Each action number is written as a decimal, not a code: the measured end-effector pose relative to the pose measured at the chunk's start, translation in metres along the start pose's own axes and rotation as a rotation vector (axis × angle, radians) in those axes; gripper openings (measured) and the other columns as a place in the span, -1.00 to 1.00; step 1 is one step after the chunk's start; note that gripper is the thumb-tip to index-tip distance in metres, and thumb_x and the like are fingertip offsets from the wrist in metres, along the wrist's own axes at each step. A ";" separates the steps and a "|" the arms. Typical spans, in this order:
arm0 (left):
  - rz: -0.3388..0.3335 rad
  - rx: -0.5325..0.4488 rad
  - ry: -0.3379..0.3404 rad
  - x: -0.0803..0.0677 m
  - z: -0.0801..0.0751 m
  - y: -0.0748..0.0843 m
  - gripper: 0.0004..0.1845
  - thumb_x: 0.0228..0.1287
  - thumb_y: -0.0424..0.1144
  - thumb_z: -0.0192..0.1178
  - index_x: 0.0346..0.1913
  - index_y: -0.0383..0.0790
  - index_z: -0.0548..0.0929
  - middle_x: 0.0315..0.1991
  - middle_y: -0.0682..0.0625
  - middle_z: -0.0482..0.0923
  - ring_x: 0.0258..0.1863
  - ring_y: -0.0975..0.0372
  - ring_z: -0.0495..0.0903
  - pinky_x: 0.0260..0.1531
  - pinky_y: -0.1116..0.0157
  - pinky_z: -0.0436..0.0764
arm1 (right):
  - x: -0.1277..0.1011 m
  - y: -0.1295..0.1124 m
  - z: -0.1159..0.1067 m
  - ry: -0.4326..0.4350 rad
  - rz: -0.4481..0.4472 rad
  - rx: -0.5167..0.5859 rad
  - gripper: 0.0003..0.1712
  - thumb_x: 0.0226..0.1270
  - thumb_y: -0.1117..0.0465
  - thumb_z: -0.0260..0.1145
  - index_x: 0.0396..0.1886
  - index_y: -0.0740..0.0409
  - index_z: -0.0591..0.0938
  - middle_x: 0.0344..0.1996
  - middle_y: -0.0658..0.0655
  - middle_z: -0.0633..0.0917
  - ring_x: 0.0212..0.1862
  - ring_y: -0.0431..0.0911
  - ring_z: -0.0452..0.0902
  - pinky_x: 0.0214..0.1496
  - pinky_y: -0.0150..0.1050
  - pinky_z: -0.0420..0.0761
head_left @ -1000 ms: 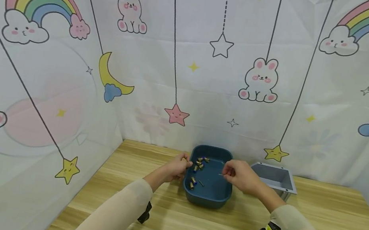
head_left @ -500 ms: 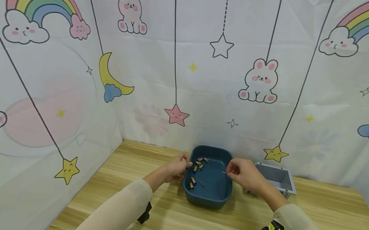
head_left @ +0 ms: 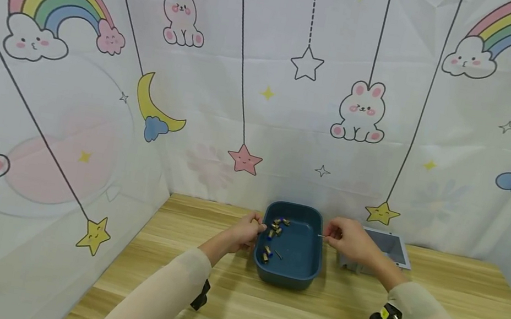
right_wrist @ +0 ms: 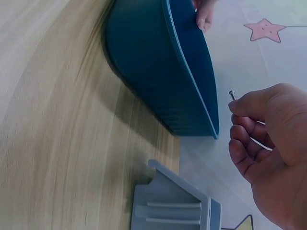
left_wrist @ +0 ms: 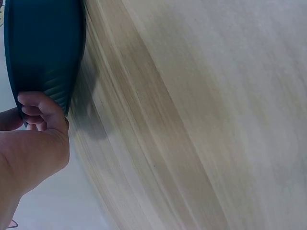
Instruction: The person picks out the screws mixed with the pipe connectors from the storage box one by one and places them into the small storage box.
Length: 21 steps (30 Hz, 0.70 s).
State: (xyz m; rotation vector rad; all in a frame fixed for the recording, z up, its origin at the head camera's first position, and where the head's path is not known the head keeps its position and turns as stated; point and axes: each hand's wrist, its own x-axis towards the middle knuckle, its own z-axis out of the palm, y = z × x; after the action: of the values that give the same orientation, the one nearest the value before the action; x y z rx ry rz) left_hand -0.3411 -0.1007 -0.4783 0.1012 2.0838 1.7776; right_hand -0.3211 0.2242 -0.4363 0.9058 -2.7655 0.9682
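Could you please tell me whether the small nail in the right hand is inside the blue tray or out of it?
Out. The right hand pinches the nail above the blue tray's right rim, beside the grey box.

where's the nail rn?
Head view: the nail is pinched in the right hand, over the right rim of the blue bin, left of the grey box.
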 end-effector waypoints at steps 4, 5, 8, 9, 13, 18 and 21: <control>-0.006 -0.014 -0.011 0.001 -0.001 0.000 -0.90 0.72 -0.24 -0.03 0.00 -0.11 0.26 -0.58 0.06 0.23 -0.68 0.27 0.13 -0.49 0.22 0.25 | -0.002 0.004 -0.005 0.016 0.008 -0.005 -0.94 0.40 0.43 0.42 -0.22 0.25 0.68 -0.36 0.00 0.67 -0.30 -0.17 0.56 -0.26 -0.23 0.61; -0.010 -0.017 -0.013 0.001 -0.001 0.001 -0.90 0.72 -0.24 -0.03 0.00 -0.11 0.26 -0.57 0.05 0.24 -0.68 0.26 0.13 -0.48 0.22 0.25 | -0.002 0.004 -0.006 0.021 0.016 -0.004 -0.94 0.40 0.43 0.42 -0.23 0.25 0.68 -0.36 0.01 0.67 -0.31 -0.17 0.56 -0.26 -0.24 0.61; -0.014 -0.023 -0.014 0.001 -0.002 0.001 -0.90 0.72 -0.24 -0.03 0.00 -0.11 0.27 -0.58 0.05 0.20 -0.67 0.25 0.11 -0.47 0.20 0.24 | -0.004 0.005 -0.010 0.034 0.019 -0.004 -0.95 0.41 0.42 0.40 -0.24 0.25 0.68 -0.37 0.03 0.67 -0.32 -0.16 0.56 -0.27 -0.22 0.61; -0.013 -0.025 -0.012 0.002 -0.002 0.001 -0.91 0.72 -0.25 -0.03 0.00 -0.11 0.27 -0.58 0.06 0.19 -0.66 0.25 0.11 -0.47 0.20 0.23 | -0.005 0.006 -0.011 0.041 0.028 -0.004 -0.95 0.40 0.42 0.40 -0.25 0.24 0.68 -0.37 0.04 0.67 -0.32 -0.15 0.56 -0.27 -0.23 0.61; -0.001 -0.030 -0.006 0.003 -0.002 0.000 -0.91 0.71 -0.26 -0.03 -0.02 -0.12 0.27 -0.58 0.06 0.14 -0.66 0.25 0.09 -0.48 0.20 0.21 | -0.008 0.010 -0.014 0.051 0.049 -0.017 -0.97 0.41 0.41 0.39 -0.22 0.29 0.68 -0.36 0.04 0.67 -0.30 -0.14 0.56 -0.26 -0.22 0.60; 0.009 -0.035 0.005 0.003 -0.002 -0.001 -0.89 0.69 -0.27 0.00 -0.04 -0.14 0.28 -0.59 0.08 0.14 -0.68 0.27 0.11 -0.50 0.22 0.19 | -0.012 0.017 -0.018 0.043 0.062 -0.023 -0.96 0.44 0.40 0.37 -0.19 0.32 0.67 -0.34 0.05 0.67 -0.29 -0.12 0.56 -0.24 -0.21 0.61; 0.003 -0.020 0.016 0.001 -0.002 0.002 -0.89 0.66 -0.29 0.04 -0.01 -0.15 0.30 -0.59 0.06 0.19 -0.68 0.28 0.16 -0.51 0.23 0.25 | -0.016 0.021 -0.021 0.040 0.075 -0.026 -0.95 0.47 0.38 0.36 -0.17 0.32 0.67 -0.33 0.06 0.67 -0.28 -0.12 0.57 -0.24 -0.20 0.61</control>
State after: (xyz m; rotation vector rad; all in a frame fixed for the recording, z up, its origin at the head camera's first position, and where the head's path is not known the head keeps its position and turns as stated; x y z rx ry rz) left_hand -0.3432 -0.1013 -0.4762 0.0848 2.0770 1.8065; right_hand -0.3222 0.2581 -0.4353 0.7751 -2.7898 0.9482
